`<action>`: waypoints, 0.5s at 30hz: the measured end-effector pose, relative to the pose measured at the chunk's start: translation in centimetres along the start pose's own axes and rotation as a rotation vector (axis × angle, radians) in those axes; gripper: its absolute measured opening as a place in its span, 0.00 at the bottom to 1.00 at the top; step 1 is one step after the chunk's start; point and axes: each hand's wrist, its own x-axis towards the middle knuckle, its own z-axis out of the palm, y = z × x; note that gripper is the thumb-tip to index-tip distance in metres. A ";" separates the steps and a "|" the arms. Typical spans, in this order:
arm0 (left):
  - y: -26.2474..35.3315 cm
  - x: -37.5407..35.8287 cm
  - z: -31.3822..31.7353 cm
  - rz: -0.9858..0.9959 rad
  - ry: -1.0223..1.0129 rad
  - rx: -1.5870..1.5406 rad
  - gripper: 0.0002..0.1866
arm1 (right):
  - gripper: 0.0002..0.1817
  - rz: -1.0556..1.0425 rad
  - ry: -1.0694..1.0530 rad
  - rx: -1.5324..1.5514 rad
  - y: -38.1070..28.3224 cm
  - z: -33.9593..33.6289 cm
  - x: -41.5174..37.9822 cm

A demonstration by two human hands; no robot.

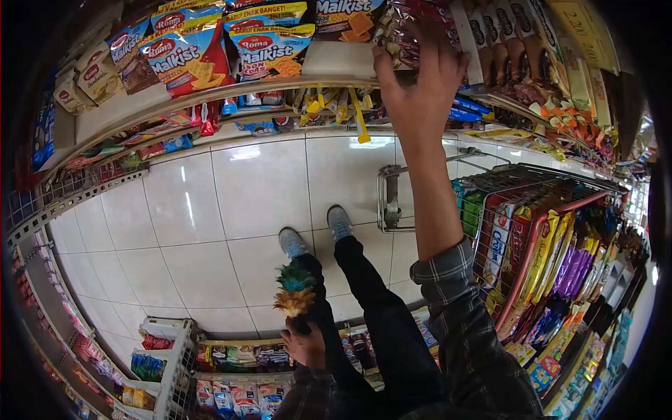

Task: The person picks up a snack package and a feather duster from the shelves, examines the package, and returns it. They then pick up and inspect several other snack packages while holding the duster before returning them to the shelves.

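My right hand (423, 77) reaches up to the top shelf. Its fingers are spread and bent over dark red, shiny packets (406, 35), touching them or just above them. Left of it stand blue and red Malkist packs (269, 52), and to its right are packs with brown sticks (514, 42). Low by my leg, my left hand (306, 344) is closed round the dark handle of a feather duster (294, 290) with teal and tan feathers.
A wire cart (518, 280) full of snack packs stands at the right, beside my right arm. The shelf edge (231, 91) curves across the top. White tiled floor (189, 203) lies under my feet. A white rack (168, 357) and more shelves are behind and left.
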 end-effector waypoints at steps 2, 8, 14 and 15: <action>0.3 0.0 -0.1 -0.004 0.001 -0.003 0.33 | 0.30 -0.007 -0.027 -0.024 0.3 0.4 -0.1; 0.4 0.3 -0.3 -0.008 -0.007 0.010 0.32 | 0.25 0.092 -0.078 0.176 -3.5 -3.5 -4.0; 0.0 0.7 -1.3 -0.001 -0.041 -0.089 0.28 | 0.06 0.721 -0.839 0.494 -15.0 -16.9 -22.4; -1.1 0.8 -1.2 0.042 0.006 -0.135 0.26 | 0.14 0.735 -0.988 0.587 -16.7 -21.1 -21.1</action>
